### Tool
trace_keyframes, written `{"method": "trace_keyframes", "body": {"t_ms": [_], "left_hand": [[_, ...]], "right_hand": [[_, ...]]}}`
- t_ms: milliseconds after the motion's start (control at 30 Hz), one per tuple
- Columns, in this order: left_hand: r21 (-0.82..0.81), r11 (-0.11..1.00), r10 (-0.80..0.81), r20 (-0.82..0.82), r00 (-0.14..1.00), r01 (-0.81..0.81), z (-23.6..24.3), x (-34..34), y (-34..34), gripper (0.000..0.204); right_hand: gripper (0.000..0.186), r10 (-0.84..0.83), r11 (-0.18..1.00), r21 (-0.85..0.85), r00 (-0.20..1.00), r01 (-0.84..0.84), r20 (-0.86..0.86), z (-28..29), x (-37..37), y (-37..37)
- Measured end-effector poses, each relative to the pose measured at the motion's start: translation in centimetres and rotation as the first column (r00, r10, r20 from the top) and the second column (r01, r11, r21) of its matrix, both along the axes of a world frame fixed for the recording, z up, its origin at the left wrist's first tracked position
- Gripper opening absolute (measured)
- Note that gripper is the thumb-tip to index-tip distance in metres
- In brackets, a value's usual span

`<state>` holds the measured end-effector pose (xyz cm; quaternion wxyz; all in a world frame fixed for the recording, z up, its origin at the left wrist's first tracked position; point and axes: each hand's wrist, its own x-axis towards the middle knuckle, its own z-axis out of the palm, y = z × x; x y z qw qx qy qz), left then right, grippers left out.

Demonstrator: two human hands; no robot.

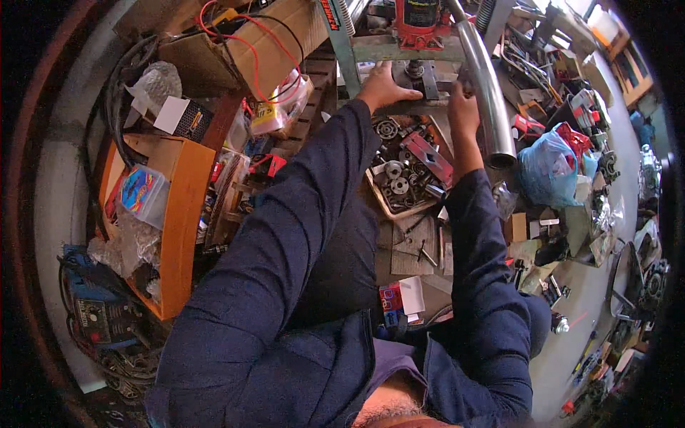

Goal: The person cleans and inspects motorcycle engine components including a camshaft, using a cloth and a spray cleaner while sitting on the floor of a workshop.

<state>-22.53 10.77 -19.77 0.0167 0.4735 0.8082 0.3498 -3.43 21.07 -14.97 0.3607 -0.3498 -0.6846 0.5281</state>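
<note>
A red hydraulic bottle jack [417, 32] sits in a green press frame [347, 60], above a metal shaft piece [414, 68] on dark steel plates [429, 82]. My left hand [385, 87] is at the plates' left side, gripping with thumb and fingers apart around the metal. My right hand [462, 107] is closed at their right side, what it grips partly hidden, close beside a long shiny steel tube [489, 107]. Below both hands, a tray [396, 210] holds several gears, rings and a red tool.
Left are a cardboard box [250, 36] with cables, an orange drawer [175, 235] and a blue machine [93, 307]. Right are a plastic bag [549, 171] and scattered tools and parts on the grey floor [585, 292]. A small open box [403, 299] lies near my legs.
</note>
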Motion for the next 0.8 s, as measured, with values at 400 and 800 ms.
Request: {"method": "trace_keyframes", "body": {"t_ms": [400,800], "left_hand": [[-0.463,0.88,-0.14,-0.044,0.989,0.104,1.3,-1.1,-2.6,0.127],[-0.647,0.585,-0.631,0.015,0.776,0.489,11.3,16.3,-4.2,0.058]], "right_hand": [[0.041,0.172,0.333,0.931,0.961,0.149,-0.215,9.6,5.9,-1.1],[0.028,0.106,0.337,0.94,0.994,-0.055,0.02,18.6,11.5,-4.2]]}}
